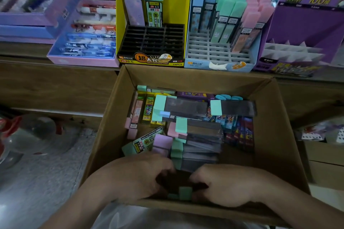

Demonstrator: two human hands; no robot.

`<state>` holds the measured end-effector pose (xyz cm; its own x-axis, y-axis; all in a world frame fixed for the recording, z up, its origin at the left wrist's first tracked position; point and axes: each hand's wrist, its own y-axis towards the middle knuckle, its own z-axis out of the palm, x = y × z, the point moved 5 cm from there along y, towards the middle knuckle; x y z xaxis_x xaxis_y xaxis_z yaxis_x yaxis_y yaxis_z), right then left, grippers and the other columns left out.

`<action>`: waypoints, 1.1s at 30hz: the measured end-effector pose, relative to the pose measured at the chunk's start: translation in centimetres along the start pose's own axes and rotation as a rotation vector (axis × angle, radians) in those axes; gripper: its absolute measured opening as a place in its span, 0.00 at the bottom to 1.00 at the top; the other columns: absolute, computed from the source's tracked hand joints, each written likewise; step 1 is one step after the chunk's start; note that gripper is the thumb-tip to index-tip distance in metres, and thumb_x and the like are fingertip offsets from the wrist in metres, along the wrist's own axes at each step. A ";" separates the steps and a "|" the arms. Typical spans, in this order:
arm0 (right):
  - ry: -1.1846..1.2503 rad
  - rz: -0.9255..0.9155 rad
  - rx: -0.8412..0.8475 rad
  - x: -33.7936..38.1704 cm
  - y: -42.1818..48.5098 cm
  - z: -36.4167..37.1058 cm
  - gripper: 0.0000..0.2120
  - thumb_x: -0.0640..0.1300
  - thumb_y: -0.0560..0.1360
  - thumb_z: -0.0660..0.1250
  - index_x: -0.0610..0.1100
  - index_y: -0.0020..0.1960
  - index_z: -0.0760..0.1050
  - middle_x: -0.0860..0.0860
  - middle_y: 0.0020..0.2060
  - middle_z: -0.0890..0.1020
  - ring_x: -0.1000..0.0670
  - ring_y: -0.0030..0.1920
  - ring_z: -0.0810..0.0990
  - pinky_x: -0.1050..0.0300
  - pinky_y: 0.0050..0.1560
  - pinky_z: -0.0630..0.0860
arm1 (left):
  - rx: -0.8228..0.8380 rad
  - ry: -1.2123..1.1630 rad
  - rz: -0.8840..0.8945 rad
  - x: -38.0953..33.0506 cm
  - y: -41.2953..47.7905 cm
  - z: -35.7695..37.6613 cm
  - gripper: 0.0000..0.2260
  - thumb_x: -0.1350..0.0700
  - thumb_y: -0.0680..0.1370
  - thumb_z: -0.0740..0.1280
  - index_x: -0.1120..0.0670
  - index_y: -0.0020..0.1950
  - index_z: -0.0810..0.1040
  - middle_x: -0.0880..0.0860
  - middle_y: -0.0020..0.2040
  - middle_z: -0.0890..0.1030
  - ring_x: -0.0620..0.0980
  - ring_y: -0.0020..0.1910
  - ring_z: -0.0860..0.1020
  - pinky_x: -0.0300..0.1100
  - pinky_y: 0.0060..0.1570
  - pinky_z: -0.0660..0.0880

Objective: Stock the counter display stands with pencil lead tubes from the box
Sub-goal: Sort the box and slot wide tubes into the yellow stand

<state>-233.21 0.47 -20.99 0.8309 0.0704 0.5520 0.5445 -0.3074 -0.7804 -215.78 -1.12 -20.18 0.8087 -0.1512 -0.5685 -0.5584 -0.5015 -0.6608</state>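
Because the loose tubes (186,107) lie flat and jumbled in the cardboard box (279,135), they must be gathered and squared up before they can stand in a slot. The left hand (134,178) reaches into the near end of the box, fingers curled down and inward. A small bunch of green-capped tubes (185,192) sits between it and the right hand (223,184), whose fingers curl in from the opposite side. Both hands appear to clasp this bunch, but the fingertips are in shadow, so the exact hold cannot be read.

On the counter behind the box, at the left, is a pink tray (81,60) of pens, which is not part of the job. The yellow stand (176,5) holds only two tubes, in its back row, and its black slots in front are free. The blue stand (204,50), just beside it, is filled at the back and right, with its front rows free. The purple stand (307,24) shows bare dividers. The far wall of the box rises between hands and stands, so a load would need lifting over it
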 end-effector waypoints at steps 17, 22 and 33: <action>0.212 0.047 -0.119 0.1 0.1 -0.3 0.12 0.57 0.80 0.68 0.55 0.61 0.80 0.55 0.54 0.84 0.52 0.56 0.81 0.50 0.61 0.77 | -0.257 -0.325 -0.077 3.2 -1.0 -0.8 0.15 0.47 0.69 0.76 0.35 0.54 0.78 0.35 0.47 0.82 0.36 0.47 0.81 0.36 0.46 0.79; 0.746 -0.005 -0.300 -0.3 0.2 -1.4 0.09 0.44 0.82 0.67 0.49 0.61 0.81 0.46 0.56 0.85 0.47 0.57 0.84 0.49 0.63 0.77 | -0.286 -0.419 -0.060 2.6 -1.3 -1.4 0.11 0.41 0.72 0.73 0.37 0.53 0.80 0.39 0.48 0.84 0.37 0.48 0.82 0.42 0.52 0.80; 1.490 -0.185 -0.349 4.6 1.9 -3.4 0.13 0.31 0.82 0.63 0.37 0.64 0.79 0.40 0.56 0.86 0.41 0.60 0.84 0.48 0.60 0.82 | -0.339 -1.009 0.021 1.0 -0.5 -1.0 0.19 0.47 0.74 0.74 0.34 0.60 0.73 0.42 0.56 0.83 0.46 0.57 0.84 0.48 0.53 0.83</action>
<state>-228.73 -3.03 -18.88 -0.2232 -0.7841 0.5791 0.3937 -0.6160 -0.6823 -214.57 -1.87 -19.95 0.1851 0.5354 -0.8241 -0.3641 -0.7415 -0.5635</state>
